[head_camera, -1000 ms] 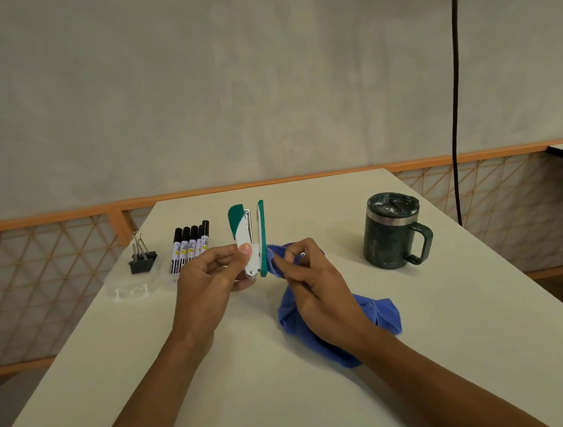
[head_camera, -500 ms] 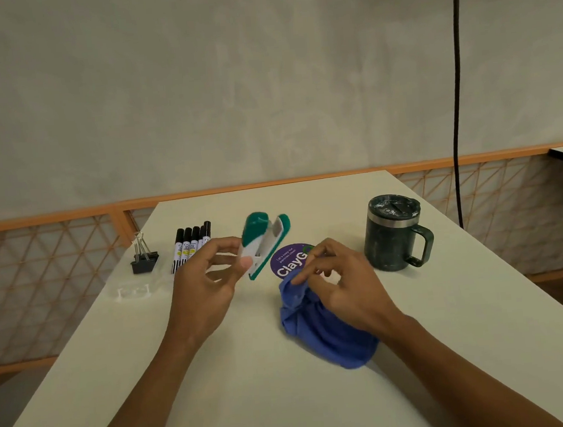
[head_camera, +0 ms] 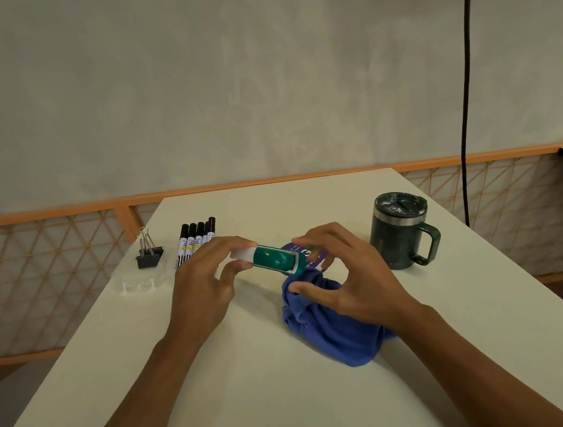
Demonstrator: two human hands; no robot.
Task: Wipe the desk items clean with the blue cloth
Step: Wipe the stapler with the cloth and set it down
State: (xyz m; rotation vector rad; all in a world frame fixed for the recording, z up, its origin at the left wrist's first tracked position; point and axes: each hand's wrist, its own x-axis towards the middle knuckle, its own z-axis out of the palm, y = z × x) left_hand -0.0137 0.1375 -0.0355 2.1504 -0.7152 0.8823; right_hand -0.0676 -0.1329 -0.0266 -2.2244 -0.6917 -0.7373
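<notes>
Stapler (head_camera: 273, 259) now closed, green-white, pinched by left hand (head_camera: 201, 287); right hand (head_camera: 353, 285) spread over crumpled blue cloth (head_camera: 330, 337)

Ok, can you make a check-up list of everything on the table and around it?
Surface: white table, plain top.
Job's things: green stapler, held up; blue cloth, bunched on the table.
Clutter: lidded mug at right; markers, binder clips, clear plastic piece at left; purple sticker beyond the stapler.
Hands: left hand grips stapler; right hand over cloth, grip unclear.
Cables: black cable hangs by the wall.
Surroundings: grey wall, orange railing.
</notes>
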